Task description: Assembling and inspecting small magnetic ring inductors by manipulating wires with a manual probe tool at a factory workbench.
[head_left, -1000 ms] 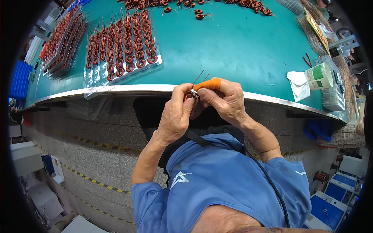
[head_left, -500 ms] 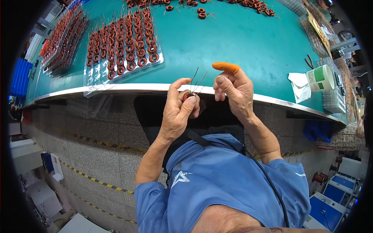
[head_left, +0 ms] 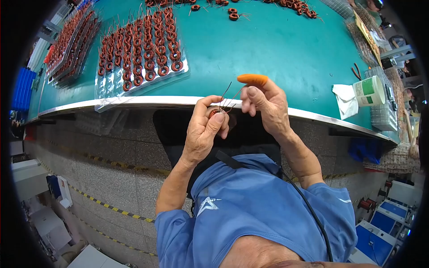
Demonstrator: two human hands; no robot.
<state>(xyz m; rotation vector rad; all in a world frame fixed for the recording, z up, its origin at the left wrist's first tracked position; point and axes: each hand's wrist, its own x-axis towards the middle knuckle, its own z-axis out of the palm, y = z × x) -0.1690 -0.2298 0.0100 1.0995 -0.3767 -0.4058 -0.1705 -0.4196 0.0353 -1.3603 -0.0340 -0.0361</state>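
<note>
Just off the bench's front edge, my left hand (head_left: 201, 129) is closed on a small toroidal coil (head_left: 214, 114) wound with copper-coloured wire. Thumb and fingers cover much of the ring. Several thin wire leads (head_left: 227, 95) stick up from it, splayed toward the right. My right hand (head_left: 271, 107) is close by on the right, its index finger stretched out in an orange finger cot (head_left: 253, 80). The thumb is apart from that finger, and the other fingers curl inward. One lead's tip reaches the right fingers; whether it touches them I cannot tell.
A clear plastic tray (head_left: 107, 94) with rows of similar coils lies on the green bench (head_left: 286, 49), left. Stacked full trays (head_left: 73, 49) stand farther left. Loose coils (head_left: 233, 17) lie at the back. A white-green tub (head_left: 370, 90), white cloth (head_left: 345, 99) and pliers (head_left: 356, 71) are right.
My right hand has shifted left, bringing the orange-covered finger closer to the coil's leads. The leads lean a little more to the right. The left hand keeps its hold, almost in place.
</note>
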